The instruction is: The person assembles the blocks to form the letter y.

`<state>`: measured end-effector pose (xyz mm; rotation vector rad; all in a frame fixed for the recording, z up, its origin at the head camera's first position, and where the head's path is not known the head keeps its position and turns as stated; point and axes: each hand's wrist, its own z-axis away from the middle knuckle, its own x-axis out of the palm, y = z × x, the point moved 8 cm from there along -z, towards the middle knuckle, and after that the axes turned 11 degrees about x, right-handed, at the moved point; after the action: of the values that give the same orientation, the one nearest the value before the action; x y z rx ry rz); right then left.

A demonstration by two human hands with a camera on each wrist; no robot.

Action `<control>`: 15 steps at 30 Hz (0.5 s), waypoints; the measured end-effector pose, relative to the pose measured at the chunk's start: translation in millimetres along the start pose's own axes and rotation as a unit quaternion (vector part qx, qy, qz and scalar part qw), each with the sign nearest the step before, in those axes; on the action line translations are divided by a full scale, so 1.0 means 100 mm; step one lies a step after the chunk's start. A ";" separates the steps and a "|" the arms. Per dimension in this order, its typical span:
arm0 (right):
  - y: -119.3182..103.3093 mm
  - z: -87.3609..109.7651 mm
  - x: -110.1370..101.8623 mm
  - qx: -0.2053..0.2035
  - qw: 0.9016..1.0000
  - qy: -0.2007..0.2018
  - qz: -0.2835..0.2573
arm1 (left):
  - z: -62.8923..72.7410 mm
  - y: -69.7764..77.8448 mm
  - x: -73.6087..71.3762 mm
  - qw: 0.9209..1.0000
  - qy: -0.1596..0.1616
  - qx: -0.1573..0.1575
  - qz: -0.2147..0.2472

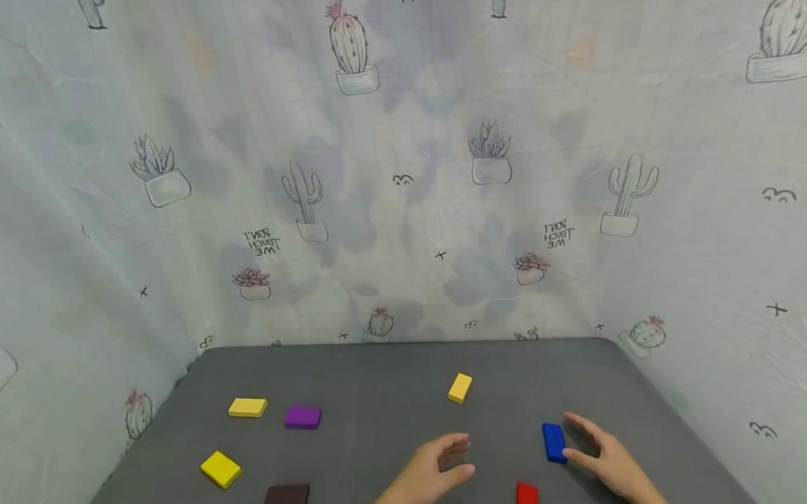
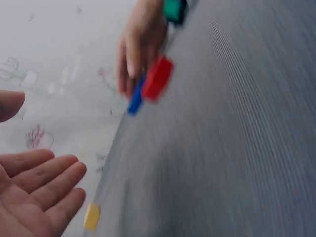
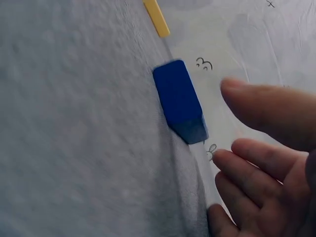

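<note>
My left hand (image 1: 430, 473) is held over the middle of the table, fingers spread apart from the thumb, holding nothing. In the left wrist view the fingers of that left hand (image 2: 44, 192) are straight. My right hand (image 1: 608, 457) is at the right, just beside a blue rectangular block (image 1: 554, 442) that lies flat. A gap shows between the thumb and the fingers of the right hand (image 3: 266, 182), and the blue block (image 3: 177, 96) lies beyond them, apart in the right wrist view. Between the hands, nearer me, lies a red block (image 1: 527, 498).
A yellow block (image 1: 460, 388) lies farther back. On the left are a pale yellow block (image 1: 247, 408), a purple block (image 1: 303, 417), a bright yellow block (image 1: 220, 469) and a dark brown block (image 1: 286, 498). A blurred green thing (image 2: 175, 11) shows near the right wrist. Cactus-print cloth (image 1: 401, 207) hangs behind the grey table (image 1: 382, 373).
</note>
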<state>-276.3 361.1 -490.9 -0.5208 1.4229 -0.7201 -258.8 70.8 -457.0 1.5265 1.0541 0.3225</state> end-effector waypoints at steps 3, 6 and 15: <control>0.05 -0.02 0.04 0.003 1.000 -0.027 0.003 | -0.09 -0.02 0.18 0.996 -0.018 -0.017 0.088; 0.05 -0.07 0.06 -0.013 0.998 -0.057 -0.004 | -0.17 -0.04 0.33 0.995 -0.039 -0.040 0.082; -0.07 -0.20 0.11 -0.067 0.989 -0.134 -0.015 | -0.33 -0.19 0.58 0.992 -0.041 -0.083 0.084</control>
<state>-297.4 350.2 -495.8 -0.7180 1.2185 -0.5561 -258.2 133.9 -485.2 1.4687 0.8162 0.4500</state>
